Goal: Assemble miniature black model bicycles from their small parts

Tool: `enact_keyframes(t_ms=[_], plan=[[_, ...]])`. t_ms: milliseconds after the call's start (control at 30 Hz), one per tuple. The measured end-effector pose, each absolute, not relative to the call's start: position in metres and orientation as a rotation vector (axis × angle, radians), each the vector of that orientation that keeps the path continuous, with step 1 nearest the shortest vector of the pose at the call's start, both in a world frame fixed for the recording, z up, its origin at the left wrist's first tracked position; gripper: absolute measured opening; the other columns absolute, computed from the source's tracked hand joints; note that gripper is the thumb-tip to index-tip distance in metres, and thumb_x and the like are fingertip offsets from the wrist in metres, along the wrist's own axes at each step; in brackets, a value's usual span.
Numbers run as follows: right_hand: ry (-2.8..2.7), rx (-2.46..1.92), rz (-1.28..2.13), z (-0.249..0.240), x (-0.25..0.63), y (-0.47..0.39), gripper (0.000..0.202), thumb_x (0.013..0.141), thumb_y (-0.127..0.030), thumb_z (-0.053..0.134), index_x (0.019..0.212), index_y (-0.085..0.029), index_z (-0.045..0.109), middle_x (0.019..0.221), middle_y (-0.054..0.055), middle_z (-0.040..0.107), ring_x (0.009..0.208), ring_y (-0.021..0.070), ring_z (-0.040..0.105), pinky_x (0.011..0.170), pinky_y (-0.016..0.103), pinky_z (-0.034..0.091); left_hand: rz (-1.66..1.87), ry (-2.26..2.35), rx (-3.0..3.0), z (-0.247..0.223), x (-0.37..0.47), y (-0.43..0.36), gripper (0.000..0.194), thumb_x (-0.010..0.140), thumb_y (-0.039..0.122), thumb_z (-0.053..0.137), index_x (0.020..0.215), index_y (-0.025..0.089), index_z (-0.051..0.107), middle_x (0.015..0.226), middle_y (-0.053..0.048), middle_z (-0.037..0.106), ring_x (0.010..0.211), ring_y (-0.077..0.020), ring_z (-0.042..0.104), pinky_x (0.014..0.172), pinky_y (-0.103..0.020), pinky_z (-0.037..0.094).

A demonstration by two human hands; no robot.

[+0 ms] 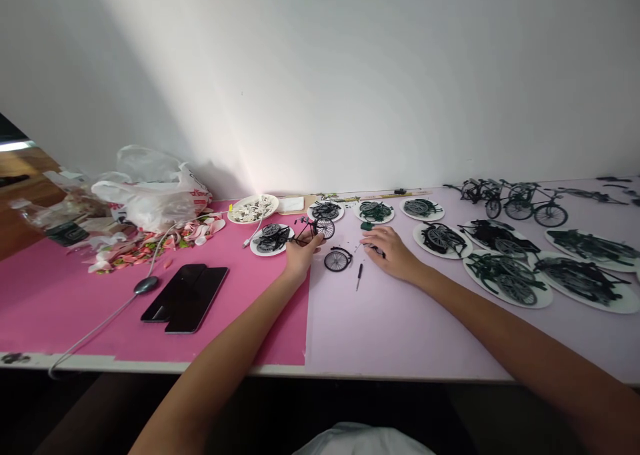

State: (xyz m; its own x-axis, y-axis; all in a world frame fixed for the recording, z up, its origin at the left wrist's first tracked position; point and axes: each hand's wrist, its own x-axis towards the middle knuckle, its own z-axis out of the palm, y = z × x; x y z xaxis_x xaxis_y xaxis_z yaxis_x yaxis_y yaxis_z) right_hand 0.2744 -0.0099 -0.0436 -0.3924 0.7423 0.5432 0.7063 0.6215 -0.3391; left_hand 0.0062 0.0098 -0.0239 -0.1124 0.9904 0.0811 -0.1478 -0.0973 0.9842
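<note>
A black model bicycle (307,227), with one spoked wheel attached, is pinched in my left hand (299,256) over the seam between the pink and pale surfaces. My right hand (395,253) rests on the pale side with its fingers curled round a small dark piece that I cannot make out. Between the hands lies a loose spoked wheel with a black mudguard (338,259). To its right is a small screwdriver (359,276), and tiny specks or screws are scattered behind. A small dark green block (367,227) sits just beyond my right fingertips.
Plates of black bicycle parts (507,278) spread across the right and middle. Finished-looking model bicycles (525,201) stand at the back right. A bowl of white pieces (253,209), two black phones (186,298), a cable (100,325) and plastic bags (153,195) occupy the left, before a wall.
</note>
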Motion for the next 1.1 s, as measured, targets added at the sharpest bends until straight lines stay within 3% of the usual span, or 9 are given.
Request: enact_keyframes(t_ms=[167,500,700,800,933,1100], plan=[[-2.365,-0.969,0.277,-0.034,0.254,-0.033,0.050,0.104,-0.045,0.049,0.153,-0.033,0.050,0.153,0.007,0.057,0.148,0.0330,0.040,0.118,0.059,0.039,1.379,1.114,1.117,-0.028,0.006,0.010,0.053,0.060,0.050,0.093,0.095,0.014,0.075,0.102,-0.015,0.080,0.094,-0.0308,0.078,0.077,-0.035,0.055],[-2.347,-1.034,0.183,-0.044,0.252,-0.028,0.047,0.106,-0.049,0.044,0.141,-0.022,0.062,0.138,0.014,0.067,0.138,0.0350,0.050,0.115,0.061,0.041,1.388,1.122,1.100,-0.029,0.007,0.011,0.053,0.059,0.048,0.093,0.095,0.014,0.075,0.100,-0.015,0.080,0.091,-0.0294,0.078,0.075,-0.034,0.055],[-2.466,-0.895,0.246,-0.040,0.247,-0.037,0.051,0.105,-0.051,0.048,0.149,-0.027,0.055,0.155,0.008,0.055,0.151,0.0339,0.036,0.120,0.059,0.033,1.376,1.126,1.133,-0.029,0.006,0.010,0.050,0.062,0.048,0.092,0.095,0.014,0.075,0.100,-0.015,0.080,0.092,-0.0292,0.078,0.075,-0.034,0.056],[-2.493,-0.841,0.271,-0.041,0.245,-0.038,0.047,0.105,-0.051,0.048,0.143,-0.028,0.062,0.152,0.008,0.059,0.151,0.0346,0.036,0.120,0.059,0.033,1.379,1.125,1.127,-0.029,0.006,0.010,0.051,0.061,0.047,0.092,0.096,0.013,0.075,0.099,-0.015,0.080,0.091,-0.0292,0.078,0.075,-0.035,0.056],[-2.447,-0.876,0.202,-0.041,0.248,-0.034,0.038,0.106,-0.046,0.046,0.120,-0.024,0.074,0.136,0.010,0.070,0.140,0.0339,0.046,0.114,0.058,0.038,1.382,1.129,1.122,-0.030,0.007,0.011,0.050,0.061,0.045,0.093,0.094,0.013,0.075,0.100,-0.015,0.080,0.090,-0.0294,0.078,0.073,-0.034,0.056],[-2.363,-1.063,0.009,-0.037,0.248,-0.032,0.035,0.106,-0.041,0.048,0.095,-0.021,0.074,0.114,0.011,0.076,0.131,0.0342,0.052,0.108,0.056,0.041,1.382,1.126,1.120,-0.031,0.008,0.012,0.049,0.061,0.045,0.092,0.094,0.014,0.074,0.101,-0.015,0.080,0.090,-0.0292,0.078,0.072,-0.033,0.056]])
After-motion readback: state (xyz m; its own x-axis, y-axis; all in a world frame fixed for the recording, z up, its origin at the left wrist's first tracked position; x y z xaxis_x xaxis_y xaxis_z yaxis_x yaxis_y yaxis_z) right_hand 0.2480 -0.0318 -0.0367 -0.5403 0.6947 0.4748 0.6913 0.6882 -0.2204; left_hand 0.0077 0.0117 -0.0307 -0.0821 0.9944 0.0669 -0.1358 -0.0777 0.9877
